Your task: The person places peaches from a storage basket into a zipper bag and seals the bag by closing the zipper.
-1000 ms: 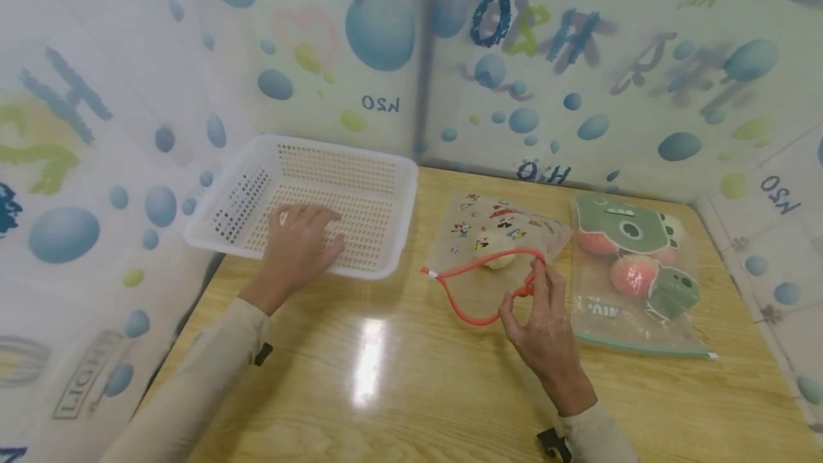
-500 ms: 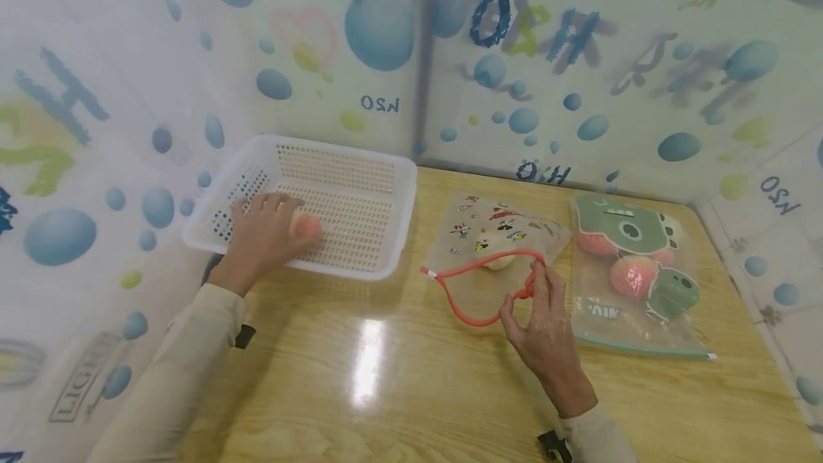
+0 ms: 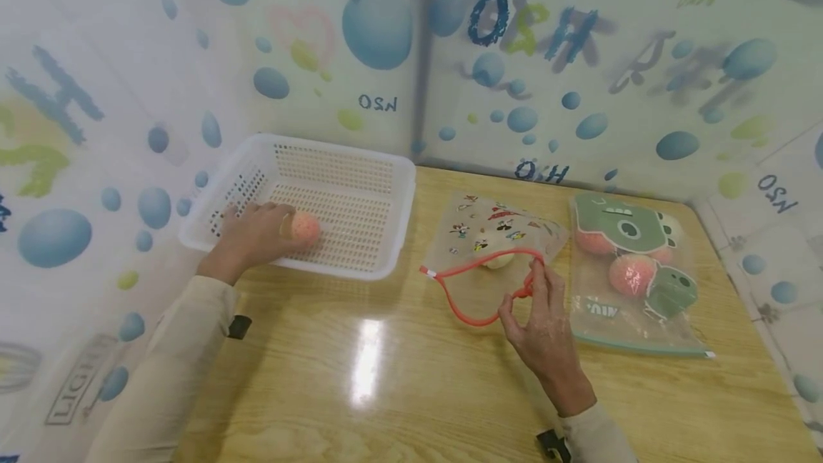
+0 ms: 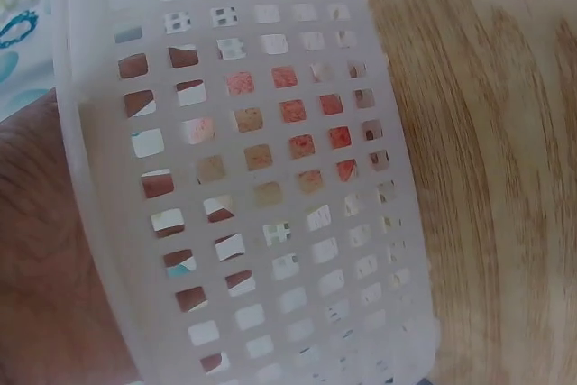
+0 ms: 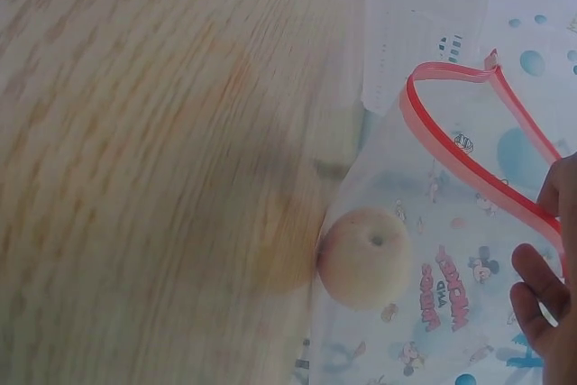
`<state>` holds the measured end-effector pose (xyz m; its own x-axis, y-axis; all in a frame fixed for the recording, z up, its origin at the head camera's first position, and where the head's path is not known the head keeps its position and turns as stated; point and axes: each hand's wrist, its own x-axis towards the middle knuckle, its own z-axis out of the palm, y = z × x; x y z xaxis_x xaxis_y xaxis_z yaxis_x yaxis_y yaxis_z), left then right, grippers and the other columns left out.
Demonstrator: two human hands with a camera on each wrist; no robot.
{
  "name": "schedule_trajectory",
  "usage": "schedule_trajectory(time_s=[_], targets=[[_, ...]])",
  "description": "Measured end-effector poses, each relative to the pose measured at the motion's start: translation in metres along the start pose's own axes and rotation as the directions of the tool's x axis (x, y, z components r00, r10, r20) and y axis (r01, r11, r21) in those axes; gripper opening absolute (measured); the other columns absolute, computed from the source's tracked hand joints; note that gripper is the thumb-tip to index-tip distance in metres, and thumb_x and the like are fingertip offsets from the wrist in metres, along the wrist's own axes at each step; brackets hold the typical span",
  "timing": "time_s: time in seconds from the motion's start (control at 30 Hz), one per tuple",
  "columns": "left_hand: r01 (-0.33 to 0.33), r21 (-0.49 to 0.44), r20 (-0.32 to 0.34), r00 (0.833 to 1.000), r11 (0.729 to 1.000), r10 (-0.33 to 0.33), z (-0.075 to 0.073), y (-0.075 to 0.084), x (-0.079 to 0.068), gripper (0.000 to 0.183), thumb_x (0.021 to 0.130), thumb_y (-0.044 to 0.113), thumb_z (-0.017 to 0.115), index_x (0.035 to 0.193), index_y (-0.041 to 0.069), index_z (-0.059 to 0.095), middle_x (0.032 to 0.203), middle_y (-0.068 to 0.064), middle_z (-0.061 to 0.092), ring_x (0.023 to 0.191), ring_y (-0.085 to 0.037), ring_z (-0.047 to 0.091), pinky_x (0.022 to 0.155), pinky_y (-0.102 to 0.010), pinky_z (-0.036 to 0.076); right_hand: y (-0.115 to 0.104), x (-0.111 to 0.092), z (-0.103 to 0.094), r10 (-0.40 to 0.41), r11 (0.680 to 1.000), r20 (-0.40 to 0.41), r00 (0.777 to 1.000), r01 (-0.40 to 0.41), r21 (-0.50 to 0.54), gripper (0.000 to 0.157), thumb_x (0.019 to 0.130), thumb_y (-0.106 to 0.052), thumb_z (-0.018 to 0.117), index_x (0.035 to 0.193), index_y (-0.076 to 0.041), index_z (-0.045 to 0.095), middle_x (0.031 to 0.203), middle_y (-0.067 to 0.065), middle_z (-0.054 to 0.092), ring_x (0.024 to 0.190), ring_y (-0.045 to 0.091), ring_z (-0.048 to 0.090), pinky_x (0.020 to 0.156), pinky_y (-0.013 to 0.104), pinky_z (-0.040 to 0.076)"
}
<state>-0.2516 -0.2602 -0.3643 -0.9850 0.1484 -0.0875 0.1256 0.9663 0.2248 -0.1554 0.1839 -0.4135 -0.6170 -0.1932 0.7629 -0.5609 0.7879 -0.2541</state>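
Note:
In the head view my left hand (image 3: 253, 236) is inside the white perforated basket (image 3: 405, 220), its fingers curled around a pink-red speckled peach (image 3: 305, 229). Through the basket wall, the left wrist view shows parts of the peach (image 4: 293, 110); the fingers are mostly hidden. My right hand (image 3: 545, 327) pinches the red-edged mouth of a clear zip bag (image 3: 463, 231) printed with cartoon figures, keeping it spread. A pale peach (image 5: 365, 259) lies inside that bag in the right wrist view.
To the right lies a second clear zip bag (image 3: 598, 331) with a green edge and dinosaur print, several peaches inside. The wooden table (image 3: 308, 377) meets printed walls (image 3: 450, 56) at the back and sides.
My left hand has shifted left within the basket, and a peach, not visible at first, now shows at its fingers. The right hand keeps its pinch on the bag's edge.

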Motion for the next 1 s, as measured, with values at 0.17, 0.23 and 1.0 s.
schedule_trajectory(time_s=[0.17,0.23,1.0], targets=[[-0.002,-0.025,0.023,1.0,1.0,0.003,0.001,0.002,0.006,0.084,0.074,0.074,0.04,0.13,0.011,0.048,0.129,-0.016,0.046,0.117,-0.042,0.034,0.089,-0.071,0.004,0.0,0.001,0.0,0.003,1.0,0.002,1.0,-0.003,-0.001,0.066,0.077,-0.019,0.056,0.134,0.007,0.035,0.12,0.027,0.043,0.081,0.027,0.052,0.05,0.037,0.05],[-0.004,-0.019,0.024,1.0,1.0,0.005,0.001,0.004,0.009,0.078,0.077,0.07,0.043,0.128,0.011,0.049,0.127,-0.016,0.048,0.114,-0.042,0.037,0.088,-0.072,0.006,0.001,0.001,0.0,0.007,1.0,0.007,1.0,-0.007,-0.006,0.066,0.078,-0.02,0.055,0.134,0.007,0.034,0.121,0.027,0.043,0.082,0.028,0.052,0.052,0.038,0.05],[0.057,-0.002,-0.289,0.956,0.998,-0.055,0.017,0.021,0.007,0.066,0.062,0.072,0.059,0.095,0.015,0.065,0.086,-0.008,0.065,0.079,-0.034,0.056,0.081,-0.068,0.026,-0.003,0.003,0.003,0.005,1.0,-0.017,1.0,-0.005,0.021,0.065,0.076,-0.019,0.055,0.133,0.008,0.036,0.119,0.027,0.043,0.081,0.026,0.051,0.052,0.037,0.049]])
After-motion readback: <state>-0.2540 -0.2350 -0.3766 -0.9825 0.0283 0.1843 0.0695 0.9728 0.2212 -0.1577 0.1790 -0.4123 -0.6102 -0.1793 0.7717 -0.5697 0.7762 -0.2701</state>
